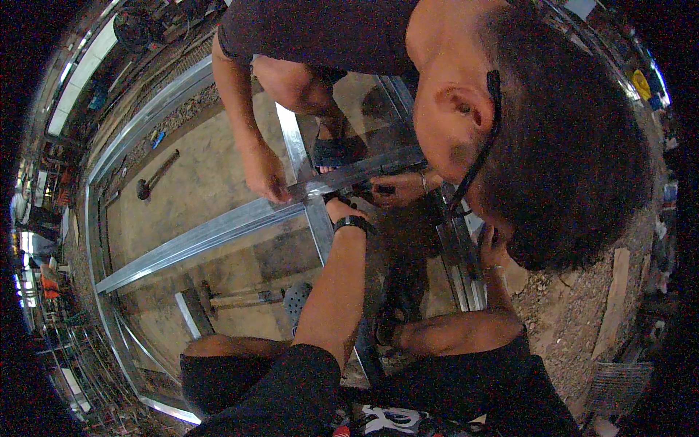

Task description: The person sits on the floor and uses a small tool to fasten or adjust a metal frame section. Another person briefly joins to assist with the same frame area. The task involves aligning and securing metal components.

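Note:
My left hand point(346, 210), with a black watch at its wrist, reaches the crossing of the galvanized steel channels. Its fingers are curled against the underside of the long channel point(218, 231); what they grip is hidden there. A short steel channel point(317, 229) runs down from this joint. Off to the right, my right hand point(492, 249) is beside another pair of upright-looking channels point(459, 262), partly covered by a co-worker's head, its fingers unclear. The co-worker's one hand point(268, 180) rests on the long channel; the other point(397, 191) is at the joint, close to my left hand.
The co-worker point(313, 36) leans over the frame from the far side. A hammer point(156, 175) lies on the board at left, and another long-handled tool point(240, 297) lies nearer. A grey clog point(297, 302) is below my left forearm. Gravel point(553, 313) and a wooden strip point(613, 302) are at right.

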Demonstrator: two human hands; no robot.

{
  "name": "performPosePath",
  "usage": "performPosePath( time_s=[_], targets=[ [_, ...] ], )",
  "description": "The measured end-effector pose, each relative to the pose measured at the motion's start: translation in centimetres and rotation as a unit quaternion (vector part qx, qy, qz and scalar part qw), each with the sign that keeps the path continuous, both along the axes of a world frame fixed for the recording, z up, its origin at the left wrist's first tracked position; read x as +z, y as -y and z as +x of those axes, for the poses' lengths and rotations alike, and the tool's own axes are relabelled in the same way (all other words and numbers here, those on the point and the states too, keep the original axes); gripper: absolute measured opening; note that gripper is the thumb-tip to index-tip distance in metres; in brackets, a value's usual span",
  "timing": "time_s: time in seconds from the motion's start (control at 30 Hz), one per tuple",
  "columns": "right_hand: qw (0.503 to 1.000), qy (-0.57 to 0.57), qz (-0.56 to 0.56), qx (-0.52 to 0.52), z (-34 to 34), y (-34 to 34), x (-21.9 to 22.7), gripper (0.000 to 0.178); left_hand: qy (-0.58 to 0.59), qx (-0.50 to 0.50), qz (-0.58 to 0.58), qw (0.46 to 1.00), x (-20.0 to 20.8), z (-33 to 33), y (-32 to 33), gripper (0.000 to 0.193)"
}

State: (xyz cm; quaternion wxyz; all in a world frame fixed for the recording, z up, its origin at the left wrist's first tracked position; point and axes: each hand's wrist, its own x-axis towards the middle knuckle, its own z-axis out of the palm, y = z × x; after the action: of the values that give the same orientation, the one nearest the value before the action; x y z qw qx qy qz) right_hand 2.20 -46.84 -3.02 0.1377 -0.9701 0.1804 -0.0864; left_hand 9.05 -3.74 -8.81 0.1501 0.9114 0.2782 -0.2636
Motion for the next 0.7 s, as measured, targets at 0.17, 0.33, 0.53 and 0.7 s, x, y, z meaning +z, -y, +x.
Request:
performPosePath(
  time_s=[0.17,0.33,0.53,0.7],
  targets=[
    [0.996,-0.075,-0.036,-0.036,0.1,0.1,-1.0,0.055,-0.067,-0.047,0.044,0.996,6.0,-0.2,1.5,0.109],
    [0.993,-0.097,-0.049,-0.046,0.4,-0.1,-1.2,0.059,-0.023,-0.088,0.133,0.987,4.0,-0.3,1.4,0.078],
    [0.987,-0.129,-0.078,-0.062,-0.3,1.4,-1.6,0.064,0.019,-0.072,0.100,0.992,4.0,-0.8,3.2,0.048],
    [0.979,-0.169,-0.108,-0.046,0.1,0.7,-1.4,0.068,0.305,0.499,-0.412,0.699,4.1,0.0,2.8,0.041]
  ],
)
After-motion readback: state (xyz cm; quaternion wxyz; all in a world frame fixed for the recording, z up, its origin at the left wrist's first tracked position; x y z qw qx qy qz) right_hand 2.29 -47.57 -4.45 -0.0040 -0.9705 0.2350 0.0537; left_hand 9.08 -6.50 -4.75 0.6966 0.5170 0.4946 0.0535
